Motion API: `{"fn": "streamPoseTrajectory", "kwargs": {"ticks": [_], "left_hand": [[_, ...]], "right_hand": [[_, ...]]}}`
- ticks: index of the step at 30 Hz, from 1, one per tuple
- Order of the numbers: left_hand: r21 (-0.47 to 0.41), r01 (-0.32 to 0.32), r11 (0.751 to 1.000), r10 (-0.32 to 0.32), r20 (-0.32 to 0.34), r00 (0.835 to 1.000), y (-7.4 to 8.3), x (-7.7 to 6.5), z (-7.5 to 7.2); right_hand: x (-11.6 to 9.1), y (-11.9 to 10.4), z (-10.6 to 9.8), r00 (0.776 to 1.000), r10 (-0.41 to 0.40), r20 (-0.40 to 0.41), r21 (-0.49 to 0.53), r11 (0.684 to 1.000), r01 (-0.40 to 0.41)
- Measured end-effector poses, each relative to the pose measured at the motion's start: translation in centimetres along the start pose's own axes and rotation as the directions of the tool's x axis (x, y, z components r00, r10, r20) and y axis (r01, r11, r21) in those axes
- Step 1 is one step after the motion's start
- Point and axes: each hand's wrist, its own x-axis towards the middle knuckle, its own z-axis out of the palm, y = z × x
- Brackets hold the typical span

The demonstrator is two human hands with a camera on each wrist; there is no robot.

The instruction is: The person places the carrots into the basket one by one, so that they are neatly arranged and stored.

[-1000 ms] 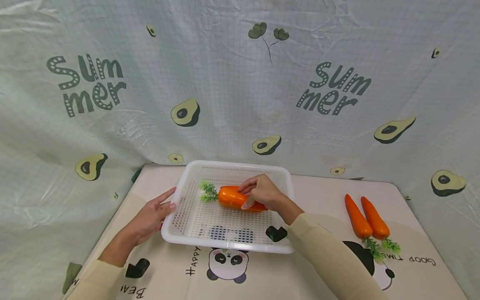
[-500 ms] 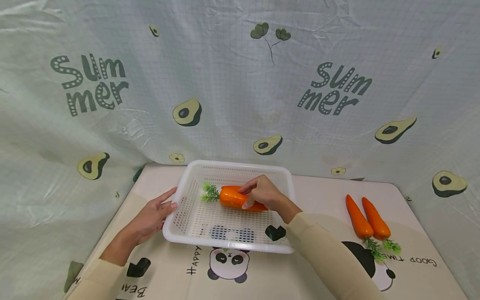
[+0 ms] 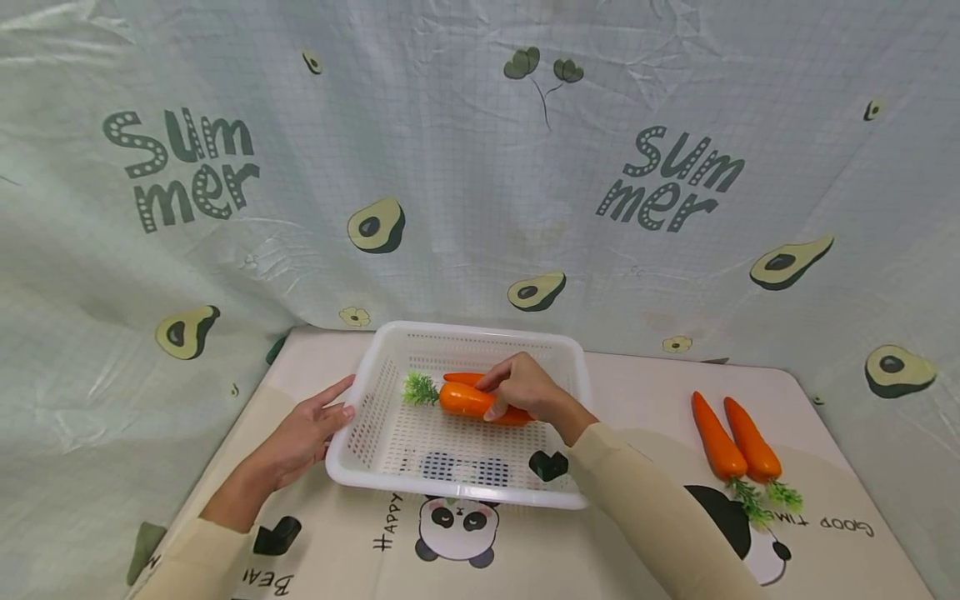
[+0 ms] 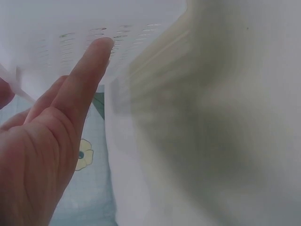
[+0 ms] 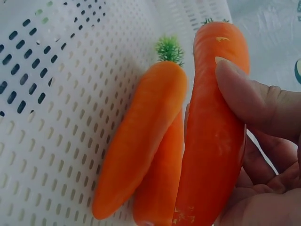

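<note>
Inside the white perforated basket, my right hand grips an orange carrot, thumb across its near side and fingers behind. Two more carrots lie on the basket floor in the right wrist view: one carrot slants in front, overlapping another carrot. A green leafy tuft points left in the head view. At the basket's left side, my left hand holds the rim. Its thumb hooks over the edge, and in the left wrist view the fingers stretch along the outer wall.
Two carrots with green tops lie side by side on the table, right of the basket. A printed cloth hangs behind the table as a wall. Panda drawings and lettering decorate the tabletop.
The right hand keeps its grip while the carrots shift slightly; a gap shows between the front carrot and the one behind. The left hand stays at the rim.
</note>
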Motion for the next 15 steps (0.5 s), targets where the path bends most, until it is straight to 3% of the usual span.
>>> {"fn": "streamPoseTrajectory", "kwargs": {"ticks": [15], "left_hand": [[0.011, -0.004, 1.0, 0.004, -0.004, 1.0, 0.01, -0.02, 0.08]], "right_hand": [[0.6, -0.03, 0.14, 0.999, 0.035, 0.013, -0.032, 0.999, -0.034]]}}
